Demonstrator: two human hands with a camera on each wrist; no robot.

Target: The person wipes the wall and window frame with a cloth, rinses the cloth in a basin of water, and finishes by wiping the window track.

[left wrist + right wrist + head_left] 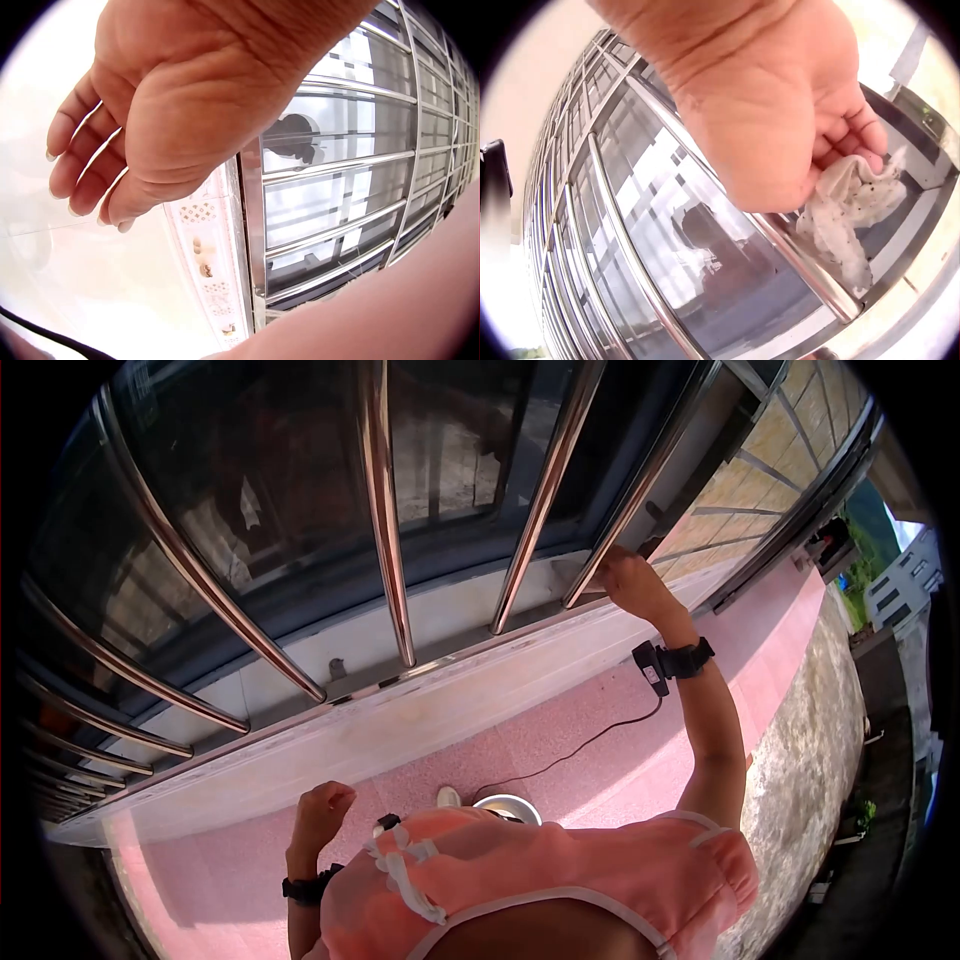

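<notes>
My right hand (638,588) reaches to the right end of the barred window and pinches a thin, whitish cloth (844,214) with dark specks. In the right wrist view the cloth hangs crumpled from the curled fingers, beside the lower end of a shiny metal bar (810,274). Part of the grip is hidden behind the palm. My left hand (320,815) hangs near the body below the sill (360,730), its fingers loosely bent. Nothing is in it in the left wrist view, where the palm (180,112) faces the camera.
A row of metal bars (380,510) stands before dark window glass (270,480). Below, a white bucket (528,808) sits on the pink floor (400,775) by a shoe (448,796). A black cable (590,740) runs from the right wrist device. Tan tiled wall (760,490) lies right.
</notes>
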